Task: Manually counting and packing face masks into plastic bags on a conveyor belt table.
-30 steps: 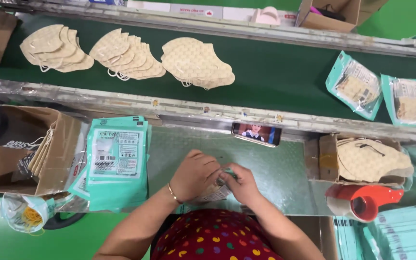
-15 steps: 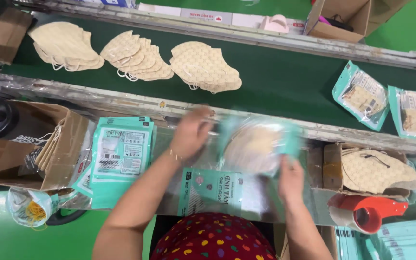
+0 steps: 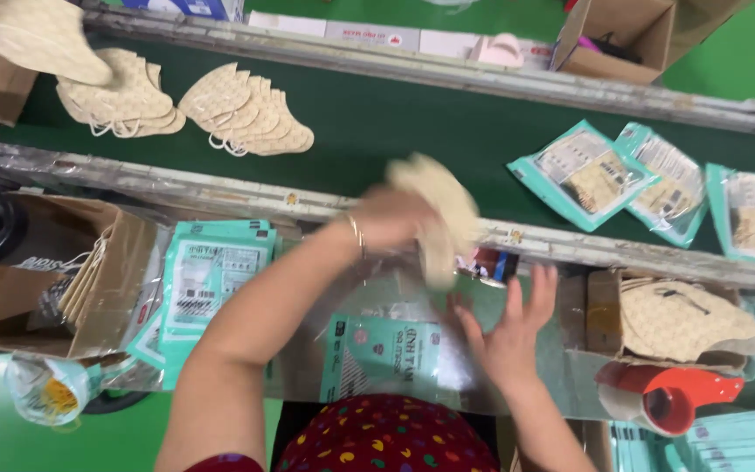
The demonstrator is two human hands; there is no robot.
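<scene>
two boxes in view: small cardboard box (image 3: pixel 688 319) at right, packed with beige patterned masks; bigger carton (image 3: pixel 41 280) at left, more masks poking out at its edge. up in the middle, a blurred stack of beige masks (image 3: pixel 437 214), folded and pale, gripped in the left hand (image 3: pixel 386 218) above the conveyor rail (image 3: pixel 220 188). right hand (image 3: pixel 509 328) lower, fingers spread wide, holding nothing, over a teal pouch (image 3: pixel 382 354) on the clear-covered bench.

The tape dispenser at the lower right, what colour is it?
The tape dispenser is red-orange, seen in the head view.
</scene>
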